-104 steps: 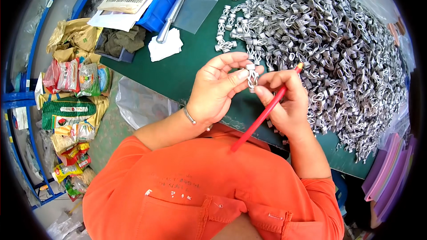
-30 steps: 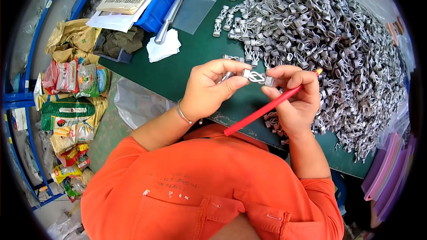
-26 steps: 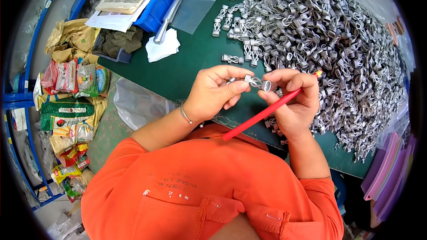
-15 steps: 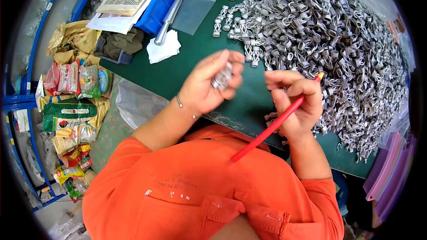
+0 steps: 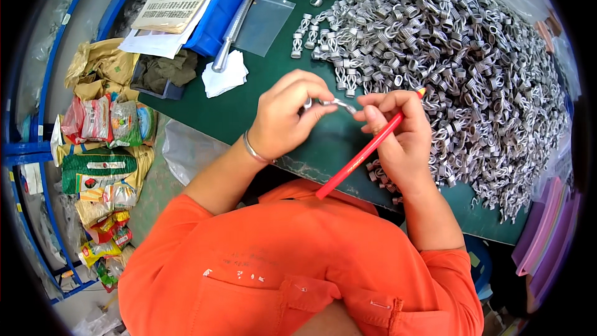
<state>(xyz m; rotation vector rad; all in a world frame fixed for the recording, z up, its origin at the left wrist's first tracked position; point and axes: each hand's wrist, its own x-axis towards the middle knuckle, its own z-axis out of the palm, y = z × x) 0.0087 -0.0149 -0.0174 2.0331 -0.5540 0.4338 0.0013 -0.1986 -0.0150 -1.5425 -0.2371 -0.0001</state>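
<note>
Left hand: your left hand [image 5: 283,118] is closed on a small silver metal piece [image 5: 333,103], pinched between thumb and fingertips just above the green table [image 5: 249,96].
Right hand: your right hand [image 5: 398,134] is wrapped around a red pencil [image 5: 367,146] and its fingertips also meet the far end of the metal piece, so both hands are together on it.
Piece location: held in the air between the two hands, near the edge of the large heap of metal springs [image 5: 448,50]; not touching the heap.
Pose: both wrists bent inward, forearms coming up from the lower edge; the pencil slants down toward your chest, its tip by your index finger.
Technique: keep the left pinch firm and close to the end you work on; let the right fingertips do the turning. Judged best to tuck the pencil back in the palm so it does not knock the piece.
Surroundings: bracelet [image 5: 252,149] on left wrist; clear plastic bag [image 5: 264,17] and white cloth [image 5: 225,74] well apart, upper left.
</note>
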